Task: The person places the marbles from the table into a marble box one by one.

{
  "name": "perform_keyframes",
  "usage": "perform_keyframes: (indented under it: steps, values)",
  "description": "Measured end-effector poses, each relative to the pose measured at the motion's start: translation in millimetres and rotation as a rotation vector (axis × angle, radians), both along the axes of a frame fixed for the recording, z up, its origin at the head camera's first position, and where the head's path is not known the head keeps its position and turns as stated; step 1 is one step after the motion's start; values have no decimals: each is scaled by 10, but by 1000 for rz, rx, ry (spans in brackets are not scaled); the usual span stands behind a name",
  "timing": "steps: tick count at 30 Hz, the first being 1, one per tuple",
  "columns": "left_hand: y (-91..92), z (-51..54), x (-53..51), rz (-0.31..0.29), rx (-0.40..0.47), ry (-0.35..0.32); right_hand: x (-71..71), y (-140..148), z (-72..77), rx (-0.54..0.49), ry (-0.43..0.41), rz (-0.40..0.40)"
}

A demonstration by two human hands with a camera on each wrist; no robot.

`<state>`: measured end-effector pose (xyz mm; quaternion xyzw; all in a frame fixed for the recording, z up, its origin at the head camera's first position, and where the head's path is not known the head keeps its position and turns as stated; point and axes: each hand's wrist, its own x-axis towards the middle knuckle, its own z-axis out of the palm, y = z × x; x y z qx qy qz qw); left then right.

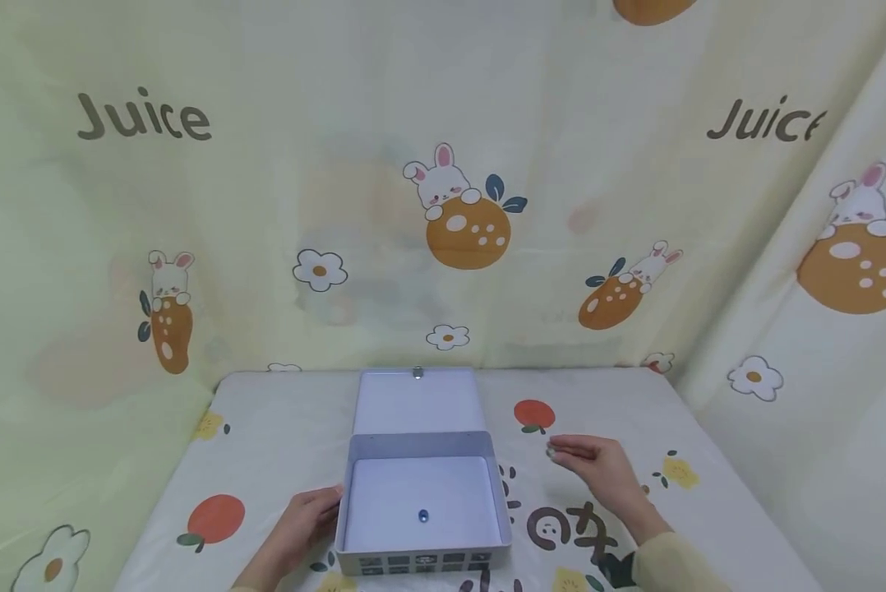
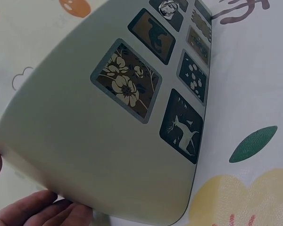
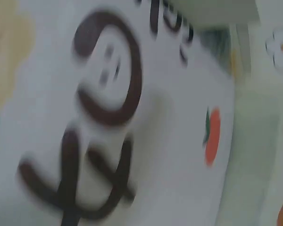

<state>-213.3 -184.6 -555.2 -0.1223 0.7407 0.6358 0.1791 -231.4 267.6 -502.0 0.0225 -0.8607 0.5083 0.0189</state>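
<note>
Head view: on the bench [image 1: 288,427] I log one box [image 1: 421,446], lid [image 1: 417,403] back, blue bead [image 1: 424,515] on its floor; left grip [image 1: 308,520], fingers relaxed, touching the box's left wall; right grip [image 1: 598,469], right of the box, fingertips pinched on a small piece [image 1: 551,451] I cannot identify. Left wrist: that grip at the box's edge, picture panels [image 2: 127,82]. Right wrist: dark print [image 3: 134,61] on the bench, blurred.

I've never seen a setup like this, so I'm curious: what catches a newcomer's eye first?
First, the open box low in the middle, one blue gem inside. Then the left hand touching its left side, while the right hand, off to the right, pinches a speck too small to name. Behind, a rabbit hugs a fruit on the curtain.
</note>
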Motion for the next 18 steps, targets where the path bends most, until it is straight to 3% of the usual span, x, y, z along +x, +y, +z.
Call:
perform_keyframes:
  steps: [4, 9, 18]
  values:
    - [-5, -18, -7, -1, 8, 9, -134, -537, 52, -6, 47, 150]
    - [5, -33, -13, -11, 4, 18, -207, -1009, 154, -5, -2, 267]
    - [-5, -13, -9, -5, 3, 21, -245, -1249, 175, -5, -33, 318]
